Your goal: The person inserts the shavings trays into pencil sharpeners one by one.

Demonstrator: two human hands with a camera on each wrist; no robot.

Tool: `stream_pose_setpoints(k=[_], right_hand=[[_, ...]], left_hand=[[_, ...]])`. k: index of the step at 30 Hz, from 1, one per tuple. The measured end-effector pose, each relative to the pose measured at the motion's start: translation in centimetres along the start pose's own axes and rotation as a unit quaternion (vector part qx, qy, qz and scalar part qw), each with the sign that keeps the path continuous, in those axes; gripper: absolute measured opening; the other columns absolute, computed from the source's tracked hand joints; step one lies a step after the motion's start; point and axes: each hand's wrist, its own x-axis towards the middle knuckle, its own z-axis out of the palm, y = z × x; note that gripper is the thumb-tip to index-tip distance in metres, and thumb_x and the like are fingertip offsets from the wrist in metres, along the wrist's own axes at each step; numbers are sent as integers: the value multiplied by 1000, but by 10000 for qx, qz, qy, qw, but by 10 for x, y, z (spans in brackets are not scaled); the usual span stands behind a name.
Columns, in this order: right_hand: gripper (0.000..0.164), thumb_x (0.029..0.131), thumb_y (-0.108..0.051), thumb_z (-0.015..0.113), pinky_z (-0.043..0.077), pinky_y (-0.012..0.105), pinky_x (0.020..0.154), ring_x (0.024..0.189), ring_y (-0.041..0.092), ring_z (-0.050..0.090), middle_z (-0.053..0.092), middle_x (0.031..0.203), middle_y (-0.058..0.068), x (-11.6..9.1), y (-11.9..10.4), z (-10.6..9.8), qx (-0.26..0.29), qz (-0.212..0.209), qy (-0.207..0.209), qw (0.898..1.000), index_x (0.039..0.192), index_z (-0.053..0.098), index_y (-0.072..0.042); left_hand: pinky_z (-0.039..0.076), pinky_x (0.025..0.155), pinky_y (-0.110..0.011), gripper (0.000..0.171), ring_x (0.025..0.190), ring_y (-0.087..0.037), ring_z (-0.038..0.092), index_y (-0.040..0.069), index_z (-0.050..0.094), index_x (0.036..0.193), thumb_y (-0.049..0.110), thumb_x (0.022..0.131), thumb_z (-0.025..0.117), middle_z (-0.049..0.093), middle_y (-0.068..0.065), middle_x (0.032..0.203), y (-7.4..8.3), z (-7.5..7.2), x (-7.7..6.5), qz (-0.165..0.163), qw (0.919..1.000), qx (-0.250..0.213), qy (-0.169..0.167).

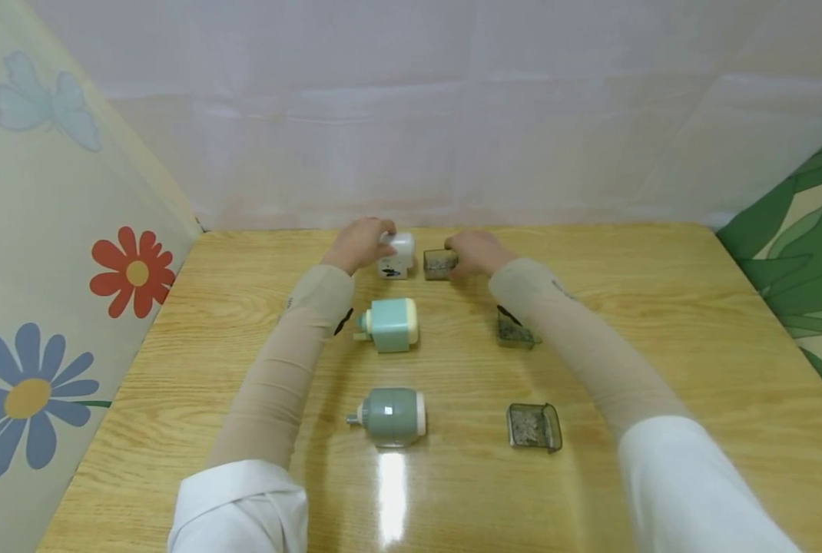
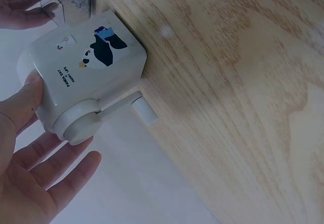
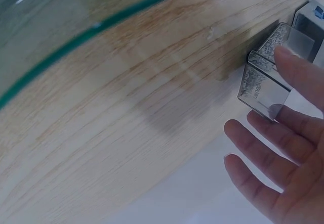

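Left hand grips white boxy plastic sharpener; at its 3 o'clock, right hand pinches smoky rectangular plastic tray, probably light, safest by walls.

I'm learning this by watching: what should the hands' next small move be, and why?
Probably ease the clear tray leftward toward the white sharpener. The right hand pinches the tray, which sits outside the sharpener, just to its right, and the left hand grips the sharpener, so it could likely be steadied while the two are lined up.
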Motion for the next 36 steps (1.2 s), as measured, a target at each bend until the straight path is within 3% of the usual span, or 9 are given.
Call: stream_pose_setpoints(k=[36], right_hand=[[60, 76, -21, 75, 43, 44, 91, 109, 32, 50, 50, 124, 19, 8, -18, 4, -11, 124, 182, 9998, 125, 51, 2]], left_hand=[[41, 93, -36, 40, 109, -24, 51, 6, 54, 122, 25, 88, 60, 55, -11, 122, 4, 1, 2, -18, 10000, -66, 22]])
